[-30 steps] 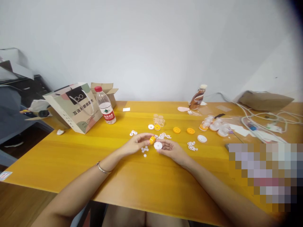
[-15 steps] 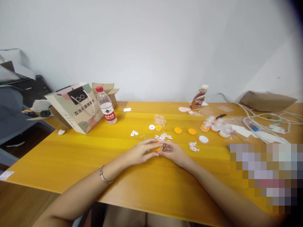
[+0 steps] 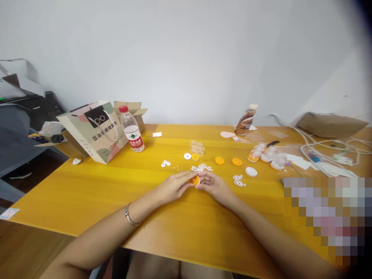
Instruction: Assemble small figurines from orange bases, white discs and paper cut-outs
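Two hands, left hand [image 3: 174, 187] and right hand [image 3: 214, 185], pinch one small orange cap [image 3: 195, 180] between fingertips. Round, glossy, it shows a pale rim. White cut-outs [image 3: 200, 168] lie just beyond the grip.

Between my fingers sits a small round orange plastic cap [image 3: 195, 180] with a white face. My worktop [image 3: 87, 193] is glossy yellow-orange wood. Toward its far edge lie two round orange caps [image 3: 228, 161] and lacy white cut-outs [image 3: 201, 168]. Near the far left corner stands a beige-and-green patterned paper bag [image 3: 97, 131], beside a clear red-capped, red-labelled bottle [image 3: 131, 129].
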`<action>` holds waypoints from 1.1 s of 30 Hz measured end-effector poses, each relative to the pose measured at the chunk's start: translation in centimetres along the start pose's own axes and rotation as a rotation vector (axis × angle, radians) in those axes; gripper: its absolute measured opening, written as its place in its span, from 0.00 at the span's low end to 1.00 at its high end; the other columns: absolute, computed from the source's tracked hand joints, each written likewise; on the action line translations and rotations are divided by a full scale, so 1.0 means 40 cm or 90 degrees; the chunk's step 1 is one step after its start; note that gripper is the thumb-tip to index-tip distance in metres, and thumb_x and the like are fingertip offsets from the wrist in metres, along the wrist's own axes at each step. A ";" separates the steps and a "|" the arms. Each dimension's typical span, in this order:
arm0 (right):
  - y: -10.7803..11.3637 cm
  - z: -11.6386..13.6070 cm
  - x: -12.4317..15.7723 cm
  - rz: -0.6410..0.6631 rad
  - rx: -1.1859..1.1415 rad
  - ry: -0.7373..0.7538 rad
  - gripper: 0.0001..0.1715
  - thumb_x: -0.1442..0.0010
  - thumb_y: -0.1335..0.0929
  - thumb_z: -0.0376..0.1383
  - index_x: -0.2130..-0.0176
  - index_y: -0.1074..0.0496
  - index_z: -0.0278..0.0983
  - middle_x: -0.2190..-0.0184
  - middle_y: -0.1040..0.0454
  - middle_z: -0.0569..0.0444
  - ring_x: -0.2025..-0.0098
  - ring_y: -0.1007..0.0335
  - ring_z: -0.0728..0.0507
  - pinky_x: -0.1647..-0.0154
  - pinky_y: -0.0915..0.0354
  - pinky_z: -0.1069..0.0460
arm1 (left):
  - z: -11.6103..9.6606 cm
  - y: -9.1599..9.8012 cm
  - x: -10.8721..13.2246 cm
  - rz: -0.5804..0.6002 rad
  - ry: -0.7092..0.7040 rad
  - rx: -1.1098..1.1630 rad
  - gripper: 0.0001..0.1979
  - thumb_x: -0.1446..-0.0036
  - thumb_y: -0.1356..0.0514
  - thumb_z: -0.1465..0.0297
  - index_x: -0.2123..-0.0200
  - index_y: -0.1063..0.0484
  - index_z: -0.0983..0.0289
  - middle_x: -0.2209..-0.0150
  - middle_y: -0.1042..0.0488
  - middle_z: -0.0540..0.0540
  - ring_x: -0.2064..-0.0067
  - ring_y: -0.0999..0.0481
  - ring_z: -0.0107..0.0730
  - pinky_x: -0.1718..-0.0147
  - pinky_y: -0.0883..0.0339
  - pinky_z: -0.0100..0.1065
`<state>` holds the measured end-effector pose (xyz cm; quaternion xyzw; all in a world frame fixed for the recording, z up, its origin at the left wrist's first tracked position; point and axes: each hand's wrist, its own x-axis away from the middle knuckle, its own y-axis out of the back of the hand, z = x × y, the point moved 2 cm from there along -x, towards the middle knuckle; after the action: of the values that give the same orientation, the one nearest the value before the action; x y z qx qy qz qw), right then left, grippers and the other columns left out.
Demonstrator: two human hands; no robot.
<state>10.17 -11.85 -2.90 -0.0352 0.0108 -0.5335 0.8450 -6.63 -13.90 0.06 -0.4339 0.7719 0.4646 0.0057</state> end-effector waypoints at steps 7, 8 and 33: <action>-0.009 -0.004 0.005 0.021 0.002 -0.002 0.17 0.58 0.28 0.34 0.65 0.33 0.37 0.73 0.29 0.57 0.70 0.33 0.49 0.64 0.36 0.52 | 0.005 0.022 0.003 0.072 -0.057 -0.007 0.22 0.42 0.52 0.75 0.44 0.44 0.59 0.48 0.38 0.59 0.48 0.37 0.33 0.50 0.40 0.37; -0.011 -0.004 0.006 0.020 0.003 0.004 0.17 0.58 0.28 0.34 0.65 0.33 0.37 0.73 0.29 0.57 0.70 0.33 0.50 0.64 0.36 0.52 | 0.004 0.025 0.004 0.069 -0.053 -0.012 0.21 0.42 0.51 0.74 0.44 0.43 0.59 0.50 0.36 0.59 0.50 0.35 0.33 0.51 0.39 0.36; 0.020 0.012 0.009 0.077 0.087 0.027 0.29 0.58 0.27 0.40 0.59 0.42 0.41 0.73 0.28 0.58 0.70 0.30 0.47 0.64 0.36 0.50 | -0.012 -0.010 0.009 0.011 0.015 -0.087 0.17 0.47 0.45 0.67 0.53 0.34 0.63 0.61 0.30 0.57 0.64 0.29 0.31 0.65 0.35 0.29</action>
<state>11.09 -11.80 -2.47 0.0346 -0.0056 -0.4815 0.8757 -6.40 -14.54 -0.10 -0.4321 0.7421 0.5112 -0.0367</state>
